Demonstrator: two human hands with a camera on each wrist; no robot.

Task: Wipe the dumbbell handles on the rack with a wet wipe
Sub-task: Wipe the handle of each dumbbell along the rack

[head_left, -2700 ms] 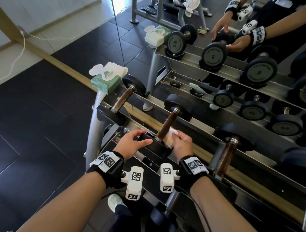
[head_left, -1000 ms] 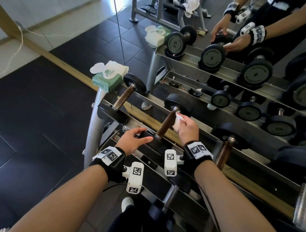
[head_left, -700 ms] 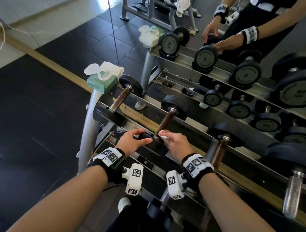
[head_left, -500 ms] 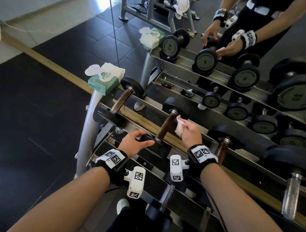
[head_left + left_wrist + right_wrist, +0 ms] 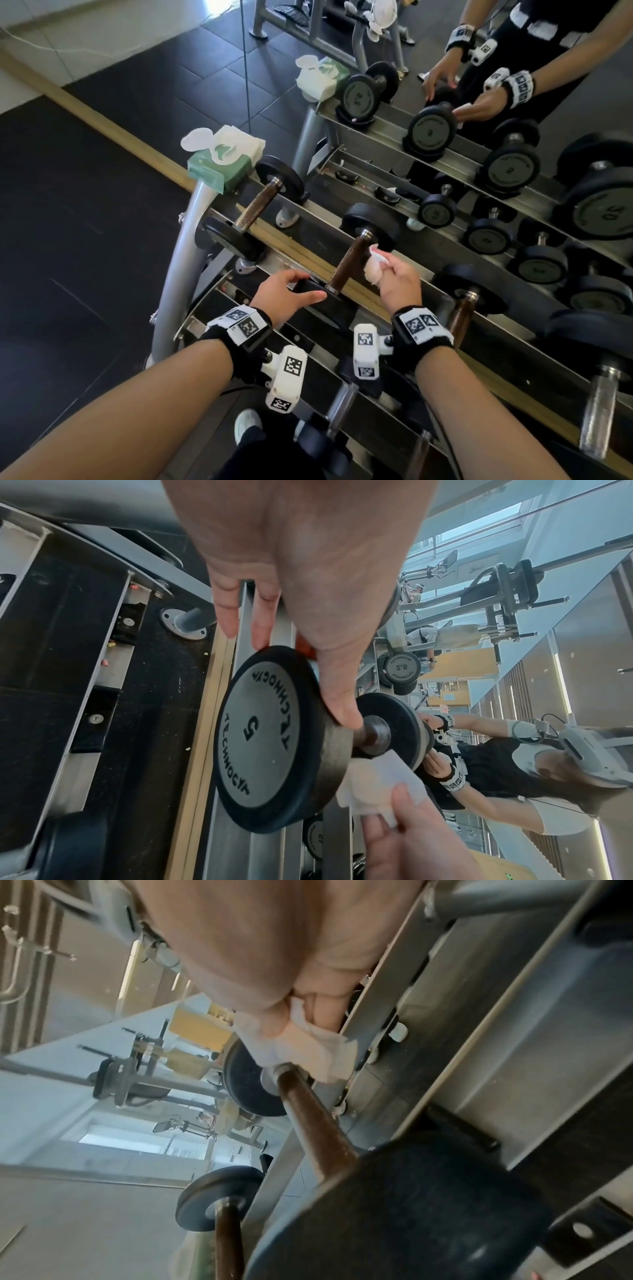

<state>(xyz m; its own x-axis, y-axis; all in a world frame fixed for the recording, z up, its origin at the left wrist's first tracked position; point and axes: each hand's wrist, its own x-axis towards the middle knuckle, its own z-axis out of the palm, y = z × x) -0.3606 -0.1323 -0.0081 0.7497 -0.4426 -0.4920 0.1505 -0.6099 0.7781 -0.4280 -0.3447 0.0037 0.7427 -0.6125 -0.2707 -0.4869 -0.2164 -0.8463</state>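
The second dumbbell on the top rail has a rusty brown handle (image 5: 349, 263) (image 5: 315, 1123) and a near plate (image 5: 260, 737) marked 5. My left hand (image 5: 305, 286) (image 5: 289, 674) grips that near plate's rim between thumb and fingers. My right hand (image 5: 380, 270) (image 5: 284, 1020) pinches a crumpled white wet wipe (image 5: 375, 265) (image 5: 380, 785) (image 5: 301, 1045). The wipe sits at the handle's far end, on its right side, by the far plate (image 5: 373, 222).
A green pack of wipes (image 5: 219, 164) lies on the left end of the rack (image 5: 181, 260). One dumbbell (image 5: 258, 205) rests to the left, another (image 5: 459, 315) to the right. A lower rail holds more. A mirror behind doubles the rack and my arms.
My right hand slid the wipe up and down the handle and now holds it at the far end. My left hand stayed on the near plate.
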